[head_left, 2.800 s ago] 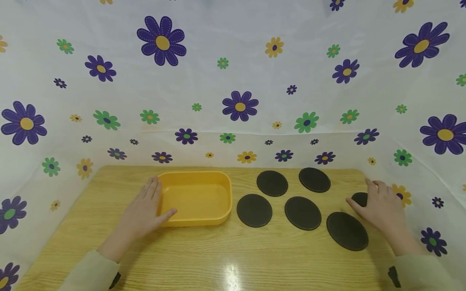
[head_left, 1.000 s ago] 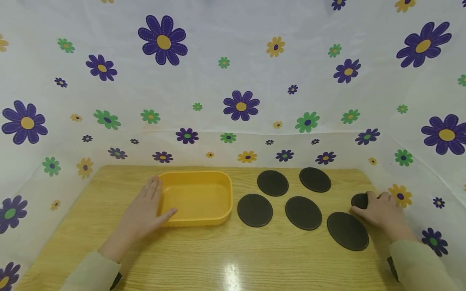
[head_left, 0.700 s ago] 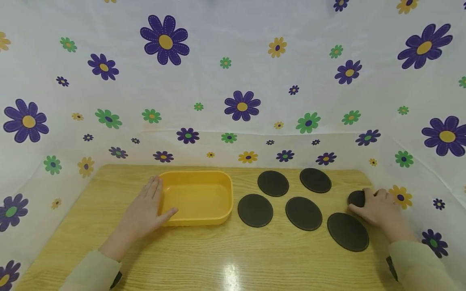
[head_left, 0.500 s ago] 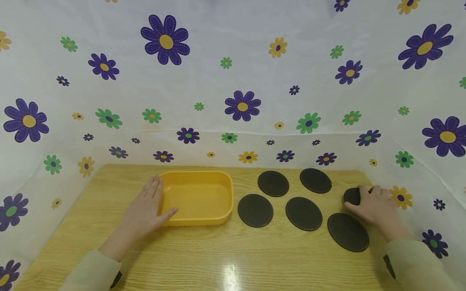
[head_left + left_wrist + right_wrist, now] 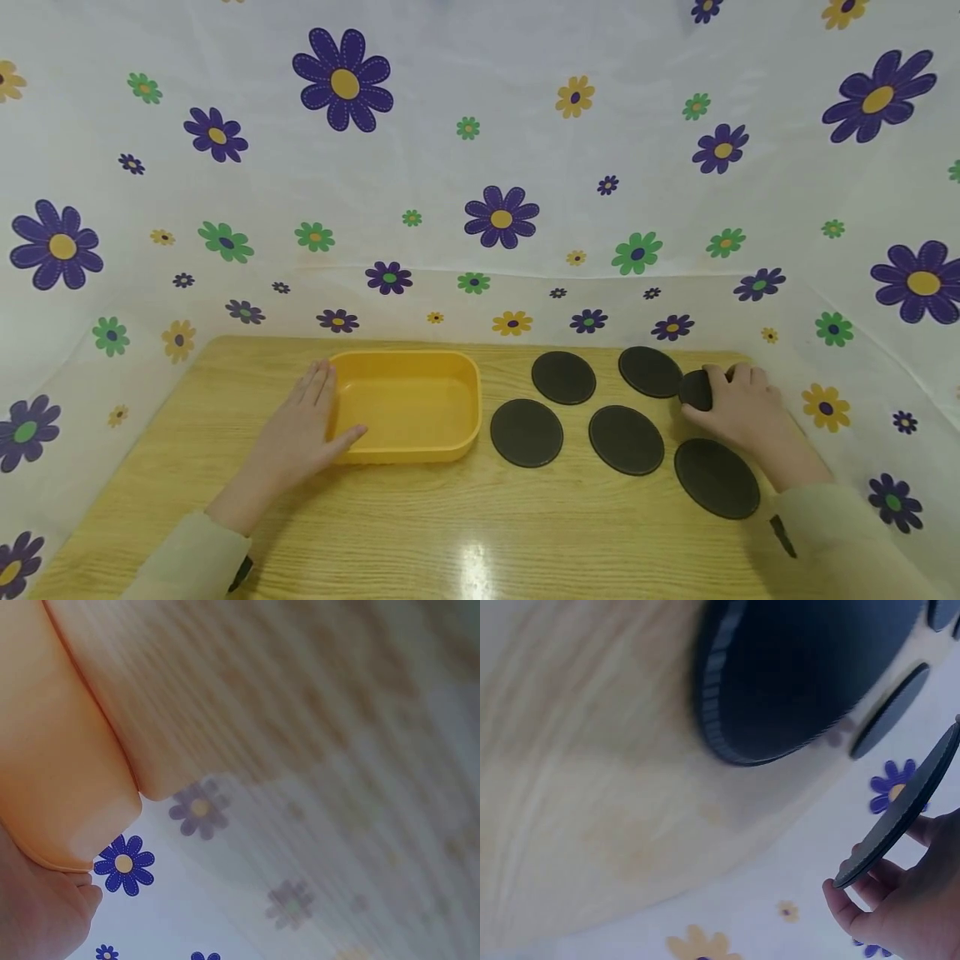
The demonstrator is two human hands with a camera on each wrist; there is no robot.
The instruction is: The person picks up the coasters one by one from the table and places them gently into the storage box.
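Observation:
In the head view, my right hand pinches a round black coaster by its edge. The right wrist view shows that coaster tilted and off the table, fingers and thumb on its rim. My left hand lies along the left side of a yellow rectangular tray, fingers straight and thumb over the near rim. More black coasters lie flat: one just below my right hand, one behind it to the left, and others toward the tray.
The wood-grain table ends at a flowered white cloth that stands behind it and at both sides. Two coasters, a far one and a near one, lie close to the tray's right side.
My right hand took hold of the coaster at the far right, lifted it and carried it left and back. The left hand stays at the tray.

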